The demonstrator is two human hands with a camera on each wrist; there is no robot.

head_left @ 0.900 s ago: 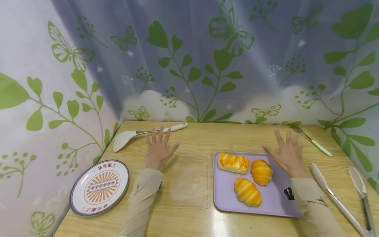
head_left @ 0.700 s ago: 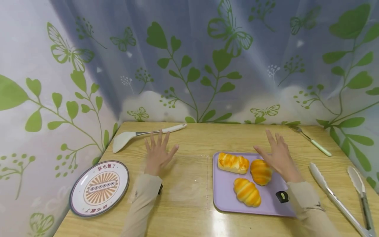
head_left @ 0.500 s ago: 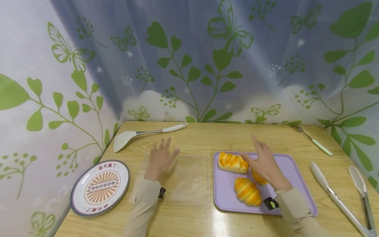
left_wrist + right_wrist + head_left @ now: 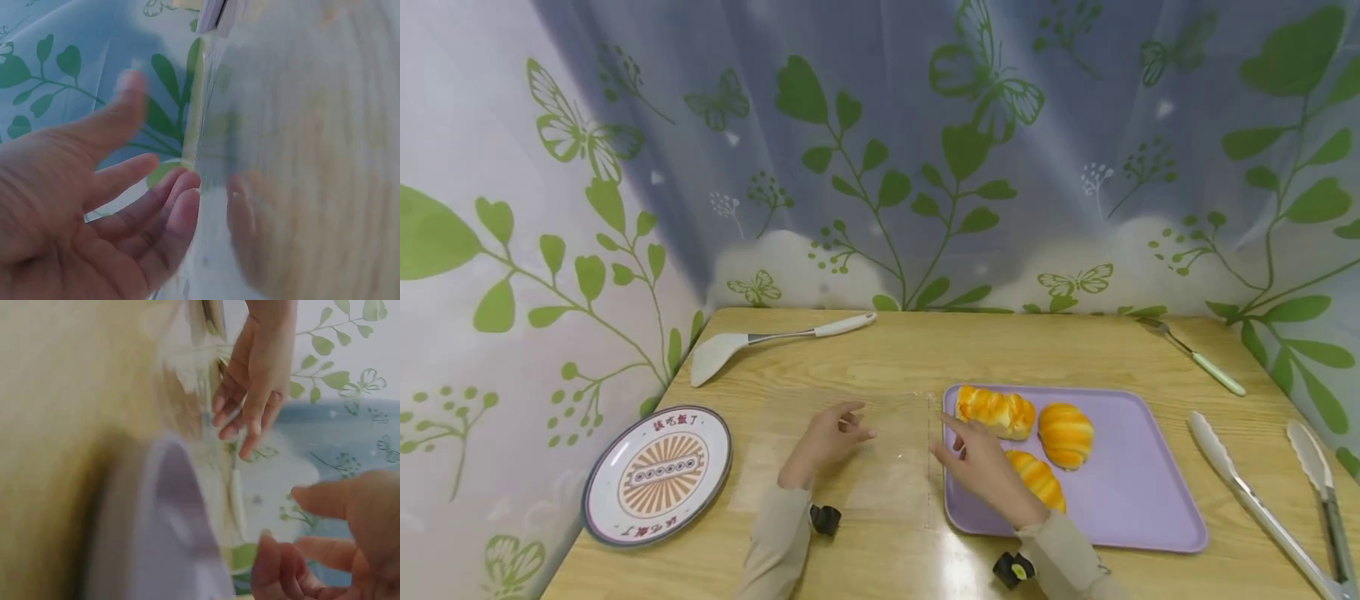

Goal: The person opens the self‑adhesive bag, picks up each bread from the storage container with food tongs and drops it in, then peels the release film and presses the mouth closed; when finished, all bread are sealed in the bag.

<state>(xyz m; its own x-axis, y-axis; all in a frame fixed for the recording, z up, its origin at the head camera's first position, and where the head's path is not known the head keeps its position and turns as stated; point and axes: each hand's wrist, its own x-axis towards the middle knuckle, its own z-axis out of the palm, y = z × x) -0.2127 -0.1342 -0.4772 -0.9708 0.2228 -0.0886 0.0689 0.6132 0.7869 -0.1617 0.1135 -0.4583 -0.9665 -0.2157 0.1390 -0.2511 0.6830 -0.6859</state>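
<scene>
Over a clear plastic sheet (image 4: 880, 492) on the wooden table, my left hand (image 4: 826, 442) hovers with loosely bent fingers and nothing in its grasp. My right hand (image 4: 988, 471) is above the left edge of the lilac tray (image 4: 1142, 492), fingers pointing left toward the sheet, also holding nothing. On that tray lie a long orange-topped bread roll (image 4: 992, 408), a round striped bun (image 4: 1066, 436) and a croissant-shaped bread (image 4: 1037, 479), which the right hand partly hides. In the left wrist view the fingers (image 4: 181, 219) are spread apart, near the shiny sheet's surface.
Left of the sheet stands a white patterned plate (image 4: 658, 475). A white spatula (image 4: 775, 336) lies along the back left. At the right are a green-handled fork (image 4: 1202, 358) and metal tongs (image 4: 1262, 508) with their arms apart. A patterned curtain (image 4: 880, 167) closes off the back.
My right hand has swept left from the tray's right side to its left edge. The left hand has drawn nearer and turned its fingers rightward. Tray and breads stay put.
</scene>
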